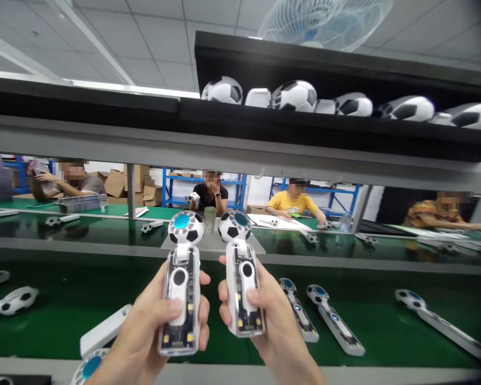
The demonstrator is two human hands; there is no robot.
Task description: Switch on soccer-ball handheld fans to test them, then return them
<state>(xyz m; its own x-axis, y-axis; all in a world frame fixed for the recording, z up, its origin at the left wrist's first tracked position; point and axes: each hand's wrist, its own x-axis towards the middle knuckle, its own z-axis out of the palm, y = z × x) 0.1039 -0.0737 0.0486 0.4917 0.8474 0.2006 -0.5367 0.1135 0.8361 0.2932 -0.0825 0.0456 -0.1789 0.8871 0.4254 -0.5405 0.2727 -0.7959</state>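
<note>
My left hand [144,326] grips a handheld fan [180,289] with a clear handle and a football-patterned head, held upright with the thumb on its white button. My right hand [264,315] holds a second fan of the same kind [242,283] upright beside it, thumb on its handle too. The two fan heads stand side by side, slightly apart, above the green conveyor belt [369,305].
Several more fans lie on the belt: two [320,315] to the right of my hands, one at far right [436,321], others at left [12,302]. A black shelf [304,123] overhead carries football-shaped parts. Several people sit at the far side.
</note>
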